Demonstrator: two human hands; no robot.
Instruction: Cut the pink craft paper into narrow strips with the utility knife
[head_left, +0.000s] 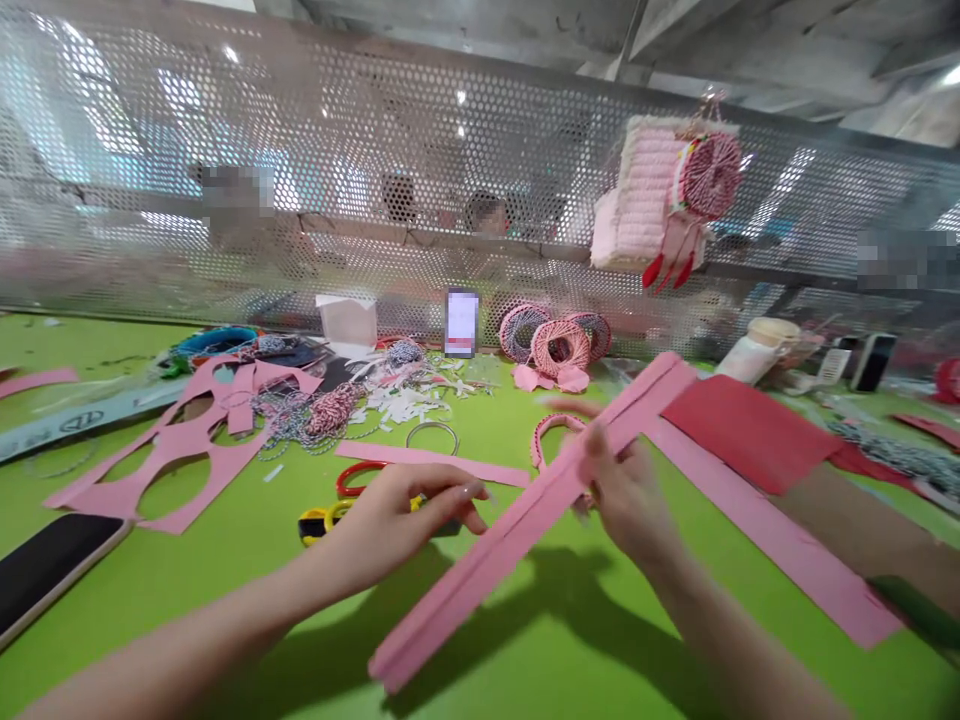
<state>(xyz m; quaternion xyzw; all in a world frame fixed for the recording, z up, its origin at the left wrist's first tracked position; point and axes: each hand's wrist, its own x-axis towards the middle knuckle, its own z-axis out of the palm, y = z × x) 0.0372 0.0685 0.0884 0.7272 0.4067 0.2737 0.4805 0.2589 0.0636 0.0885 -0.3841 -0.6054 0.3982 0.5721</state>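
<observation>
My right hand [626, 490] is closed on the middle of a long stack of pink felt strips [480, 575], which it holds slanted above the green table [225, 560], from low near me up to the right. My left hand [405, 515] hovers just left of the strips with its fingers loosely stretched toward them and nothing in it. Under the left hand lie yellow-and-black scissors [319, 522] and a red ring [356, 478]. A half-wrapped pink ring [551, 432] lies behind the strips.
A cut-out pink felt sheet [176, 450], twine and scraps lie at the left. A phone [45, 568] lies at the near left edge. More pink strips [765, 525] and red felt [742, 430] are on the right. Wrapped rings [559, 345] and a standing phone [461, 322] lean on the perforated screen.
</observation>
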